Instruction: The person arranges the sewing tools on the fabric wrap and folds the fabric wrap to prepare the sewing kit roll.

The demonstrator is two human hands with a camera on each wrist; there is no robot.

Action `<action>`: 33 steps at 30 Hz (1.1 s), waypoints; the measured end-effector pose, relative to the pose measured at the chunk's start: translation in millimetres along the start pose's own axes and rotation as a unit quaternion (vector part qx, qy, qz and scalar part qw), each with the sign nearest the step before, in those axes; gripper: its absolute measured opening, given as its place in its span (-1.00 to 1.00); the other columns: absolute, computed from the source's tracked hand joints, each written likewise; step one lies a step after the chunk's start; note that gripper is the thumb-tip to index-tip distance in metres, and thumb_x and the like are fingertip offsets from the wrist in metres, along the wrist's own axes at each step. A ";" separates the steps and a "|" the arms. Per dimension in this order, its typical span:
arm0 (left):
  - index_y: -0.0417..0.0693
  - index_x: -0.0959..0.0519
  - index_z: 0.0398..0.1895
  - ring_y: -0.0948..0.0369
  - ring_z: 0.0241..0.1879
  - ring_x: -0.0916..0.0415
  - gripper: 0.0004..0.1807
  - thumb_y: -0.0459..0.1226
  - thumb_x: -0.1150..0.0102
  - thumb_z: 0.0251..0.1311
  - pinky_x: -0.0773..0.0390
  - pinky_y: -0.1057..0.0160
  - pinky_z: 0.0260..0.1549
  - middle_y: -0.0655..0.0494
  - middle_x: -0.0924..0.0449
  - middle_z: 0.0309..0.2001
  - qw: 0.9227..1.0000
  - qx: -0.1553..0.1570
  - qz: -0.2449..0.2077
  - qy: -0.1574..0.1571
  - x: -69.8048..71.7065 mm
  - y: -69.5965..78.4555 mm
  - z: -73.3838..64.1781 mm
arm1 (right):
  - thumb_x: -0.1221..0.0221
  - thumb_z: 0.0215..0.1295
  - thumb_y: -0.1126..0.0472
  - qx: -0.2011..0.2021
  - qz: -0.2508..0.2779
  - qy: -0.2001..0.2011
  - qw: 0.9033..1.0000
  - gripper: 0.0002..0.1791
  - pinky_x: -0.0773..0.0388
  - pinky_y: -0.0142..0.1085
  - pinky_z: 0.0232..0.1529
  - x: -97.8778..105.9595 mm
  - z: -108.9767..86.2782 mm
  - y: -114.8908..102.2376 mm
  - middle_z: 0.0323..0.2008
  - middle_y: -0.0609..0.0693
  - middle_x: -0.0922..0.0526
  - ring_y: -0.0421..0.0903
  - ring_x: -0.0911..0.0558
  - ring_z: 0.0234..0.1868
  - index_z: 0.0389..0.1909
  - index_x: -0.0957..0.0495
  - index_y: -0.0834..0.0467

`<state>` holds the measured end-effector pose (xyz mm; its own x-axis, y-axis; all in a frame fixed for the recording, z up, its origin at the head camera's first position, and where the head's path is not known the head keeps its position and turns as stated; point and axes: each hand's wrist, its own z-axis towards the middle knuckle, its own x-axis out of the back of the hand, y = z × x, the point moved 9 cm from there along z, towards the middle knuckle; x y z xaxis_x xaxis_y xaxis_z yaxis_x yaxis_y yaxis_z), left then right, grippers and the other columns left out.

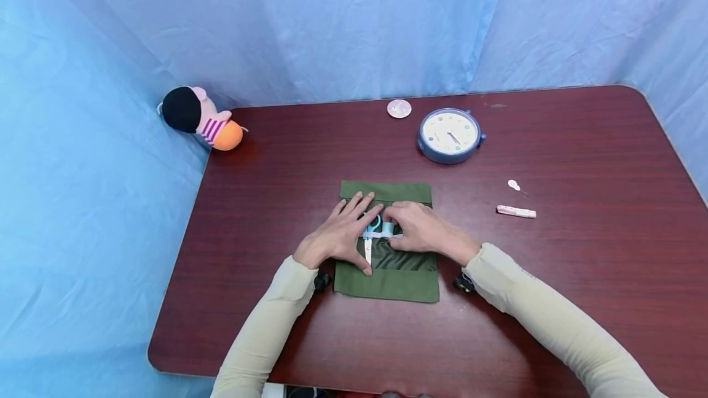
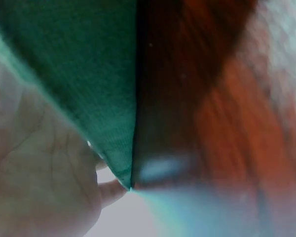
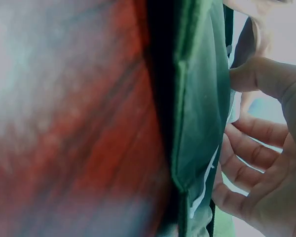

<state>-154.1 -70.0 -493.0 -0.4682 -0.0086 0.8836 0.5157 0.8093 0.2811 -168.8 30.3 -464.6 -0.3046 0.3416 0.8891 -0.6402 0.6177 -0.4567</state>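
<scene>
A green cloth case [image 1: 387, 286] lies spread flat on the table. Across its dark inside runs a white elastic strap [image 1: 377, 235], which crosses a pair of scissors [image 1: 368, 250] with light blue handles. Beside the scissors is a small light blue cylinder-like piece [image 1: 388, 227]. My left hand [image 1: 343, 232] rests spread over the case's left side, fingers straight, thumb near the scissors' tip. With thumb and fingers bent, my right hand [image 1: 423, 229] pinches the light blue piece at the strap. In the right wrist view the fingers [image 3: 256, 153] partly hide what they hold.
A round blue clock [image 1: 449, 135] and a pale pink disc [image 1: 399, 109] lie toward the back. On the right are a small white threader-like piece [image 1: 514, 185] and a pink-and-white stick [image 1: 516, 211]. A plush toy [image 1: 212, 120] sits at the back left corner, near the blue curtain [image 1: 354, 29].
</scene>
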 end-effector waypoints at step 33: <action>0.10 0.11 0.64 0.00 0.66 0.37 0.49 0.31 -0.56 -0.34 0.14 -0.16 0.57 0.03 0.35 0.67 1.000 0.002 -0.010 -0.007 -2.4 -1.4 1.2 | -0.45 -0.04 0.11 0.035 0.018 -0.005 0.999 -0.74 -0.47 -0.36 -0.37 -3.7 -1.8 -3.7 -0.40 -0.12 -0.57 -0.27 -0.48 -0.43 -0.33 -0.60 0.05</action>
<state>-154.6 -70.5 -496.0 -0.4876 -0.0164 0.8729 0.5034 0.8116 0.2965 -164.1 28.0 -466.2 -0.3352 0.3554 0.8726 -0.6763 0.5541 -0.4854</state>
